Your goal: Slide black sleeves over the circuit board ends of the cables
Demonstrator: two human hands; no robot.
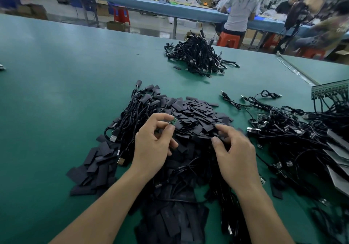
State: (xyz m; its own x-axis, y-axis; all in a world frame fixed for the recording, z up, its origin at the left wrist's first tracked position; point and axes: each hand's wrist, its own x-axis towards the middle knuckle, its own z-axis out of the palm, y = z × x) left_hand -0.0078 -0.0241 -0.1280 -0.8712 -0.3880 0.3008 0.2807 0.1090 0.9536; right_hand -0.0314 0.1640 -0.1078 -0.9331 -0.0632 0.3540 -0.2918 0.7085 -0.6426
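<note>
- Sleeves (194, 115) lie heaped over the centre and lower centre of the frame, on my green table (56, 92).
- Cables (294, 141) sprawl at the right; a second bundle (198, 56) sits at upper centre, well apart.
- Right hand (236, 155) curls onto the sleeves, thumb and forefinger narrow; I cannot tell if they hold one.
- Left hand (151, 147) pinches a green board (173, 121) between thumb and forefinger, just above the pile, left of centre.

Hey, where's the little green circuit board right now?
In the head view, just left of centre: the left hand pinches the circuit board at its fingertips, above the pile of black sleeves.
</note>
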